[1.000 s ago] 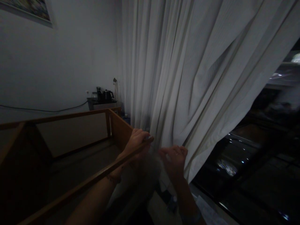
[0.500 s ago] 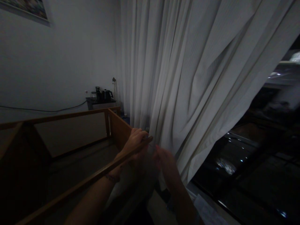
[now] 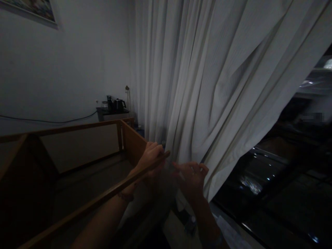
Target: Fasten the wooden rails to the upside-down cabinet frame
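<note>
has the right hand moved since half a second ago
Yes. Judged against the wooden rail, the bulk of the right hand has shifted to the right in view, farther from the rail's end.

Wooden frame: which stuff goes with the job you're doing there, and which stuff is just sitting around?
Seems part of it:
- wooden frame
- left hand, at the frame
- right hand, nearby

Just around:
- black kettle
- white curtain
- framed picture
- black cable
</note>
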### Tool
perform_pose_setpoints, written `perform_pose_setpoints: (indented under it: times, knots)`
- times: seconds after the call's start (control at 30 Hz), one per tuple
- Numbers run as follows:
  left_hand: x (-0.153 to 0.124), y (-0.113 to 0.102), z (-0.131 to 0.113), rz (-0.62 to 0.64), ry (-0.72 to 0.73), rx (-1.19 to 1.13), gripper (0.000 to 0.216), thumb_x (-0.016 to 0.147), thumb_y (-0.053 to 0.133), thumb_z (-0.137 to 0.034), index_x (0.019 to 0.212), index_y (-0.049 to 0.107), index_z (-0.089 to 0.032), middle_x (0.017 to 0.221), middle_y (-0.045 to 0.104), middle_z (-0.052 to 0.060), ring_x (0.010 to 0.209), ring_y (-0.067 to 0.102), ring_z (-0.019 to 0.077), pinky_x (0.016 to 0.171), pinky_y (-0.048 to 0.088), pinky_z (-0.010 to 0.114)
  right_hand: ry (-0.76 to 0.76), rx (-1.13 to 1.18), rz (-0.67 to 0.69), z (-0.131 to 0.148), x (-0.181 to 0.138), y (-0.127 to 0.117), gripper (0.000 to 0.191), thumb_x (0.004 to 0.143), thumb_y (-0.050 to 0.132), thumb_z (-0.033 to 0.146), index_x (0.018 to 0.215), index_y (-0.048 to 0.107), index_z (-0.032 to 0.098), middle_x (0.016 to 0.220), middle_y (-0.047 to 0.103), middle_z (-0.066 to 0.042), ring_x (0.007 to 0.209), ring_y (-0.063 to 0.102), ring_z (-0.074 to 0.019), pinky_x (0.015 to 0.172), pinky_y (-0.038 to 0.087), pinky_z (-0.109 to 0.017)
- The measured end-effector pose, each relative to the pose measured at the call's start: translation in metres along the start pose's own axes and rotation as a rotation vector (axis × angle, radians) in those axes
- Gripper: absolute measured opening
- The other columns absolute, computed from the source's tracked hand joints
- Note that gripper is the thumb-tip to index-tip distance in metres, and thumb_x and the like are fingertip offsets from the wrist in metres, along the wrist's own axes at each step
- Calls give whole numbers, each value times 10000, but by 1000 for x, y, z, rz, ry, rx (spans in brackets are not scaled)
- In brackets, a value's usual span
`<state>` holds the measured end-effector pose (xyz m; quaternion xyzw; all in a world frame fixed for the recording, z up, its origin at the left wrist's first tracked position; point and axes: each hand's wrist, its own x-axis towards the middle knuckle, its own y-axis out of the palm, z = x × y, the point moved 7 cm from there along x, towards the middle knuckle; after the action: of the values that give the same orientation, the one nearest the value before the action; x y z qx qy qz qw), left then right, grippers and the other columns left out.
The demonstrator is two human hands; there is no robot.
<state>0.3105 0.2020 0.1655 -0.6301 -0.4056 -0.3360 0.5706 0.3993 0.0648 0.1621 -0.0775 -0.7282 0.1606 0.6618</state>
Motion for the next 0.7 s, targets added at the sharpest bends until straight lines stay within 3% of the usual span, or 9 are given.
perform_pose_setpoints:
  times: [0.1, 0.23, 0.37, 0.57, 0.7]
  knots:
    - [0, 0, 0, 6, -6, -7, 221, 836, 392, -435, 747, 393, -233, 664, 424, 0, 638, 413, 206, 662, 330, 388, 66, 36, -35, 0, 3, 2, 325, 1028, 438, 400, 854, 662, 240, 636, 674, 41, 686, 567, -159, 788, 271, -357]
    - [-3, -4, -2, -80, 20, -33, 245, 871, 347, -456, 790, 410, -234, 692, 433, 3, 676, 420, 215, 676, 324, 391, 363, 188, -18, -9, 4, 13, 490, 1039, 368, 393, 620, 550, 216, 559, 547, 30, 602, 505, -150, 714, 322, -322]
    - [-6, 2, 1, -53, 28, -29, 262, 874, 339, -487, 813, 406, -242, 705, 462, -1, 686, 443, 216, 716, 326, 405, 598, 318, 65, -16, -4, 26, 532, 1037, 330, 442, 585, 514, 229, 553, 530, 14, 632, 507, -170, 676, 344, -304]
    - [-10, 7, 10, -22, -54, 2, 294, 850, 340, -522, 803, 429, -245, 690, 474, -4, 688, 456, 217, 770, 318, 431, 583, 384, 131, -18, -9, 31, 548, 1035, 300, 474, 640, 585, 224, 599, 592, 2, 662, 537, -177, 735, 360, -324]
    - [-9, 8, 11, -1, -108, -13, 282, 838, 376, -506, 779, 446, -240, 683, 497, 5, 698, 457, 223, 792, 317, 444, 556, 388, 25, -21, -12, 21, 372, 989, 461, 473, 812, 668, 219, 703, 648, -7, 762, 576, -197, 768, 384, -329]
